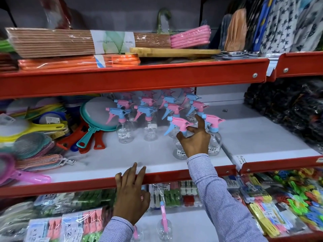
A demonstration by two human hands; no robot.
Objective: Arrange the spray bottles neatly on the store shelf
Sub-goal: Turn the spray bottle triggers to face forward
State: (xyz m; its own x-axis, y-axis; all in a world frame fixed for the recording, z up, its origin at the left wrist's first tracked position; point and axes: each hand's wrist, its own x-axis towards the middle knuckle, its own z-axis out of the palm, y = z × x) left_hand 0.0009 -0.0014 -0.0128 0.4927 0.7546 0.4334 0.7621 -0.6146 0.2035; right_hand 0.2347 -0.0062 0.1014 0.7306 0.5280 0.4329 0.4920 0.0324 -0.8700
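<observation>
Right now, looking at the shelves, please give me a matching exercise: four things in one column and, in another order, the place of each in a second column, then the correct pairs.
Things:
1. right hand
2. left hand
3. teal round paddle
4. pink hangers

Places:
A. on the top shelf, right of the wrapped packs
B. fingers at the neck of a pink-headed spray bottle
C. resting on the red front edge of the middle shelf
D. leaning left of the spray bottles

Pairs: 1-B, 2-C, 3-D, 4-A
</observation>
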